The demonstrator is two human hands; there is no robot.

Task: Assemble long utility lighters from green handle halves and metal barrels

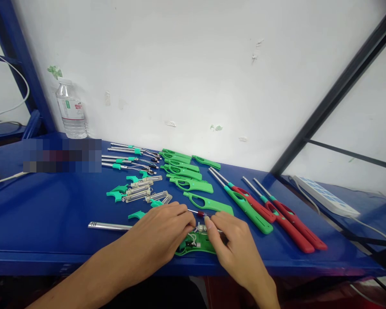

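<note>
An open green lighter shell half [207,245] lies at the front edge of the table, with white wires and a small black part inside. A long metal tube [109,226] runs out to its left, partly under my left hand [167,227]. My left hand's fingers are closed at the near end of a small transparent fuel tank [202,228]; what they pinch is hidden. Closed on the tank's other end is my right hand [233,240], thumb and forefinger together. Just behind the fingers lies a screwdriver [200,213] with a thin shaft and dark red handle.
Several green shell halves [193,185] lie behind my hands. To the left are transparent tanks [138,192], teal triggers [116,195] and metal tubes with wires [116,166]. Red [289,229] and green lighters [249,210] lie right. A water bottle [71,112] and power strip [324,196] flank them.
</note>
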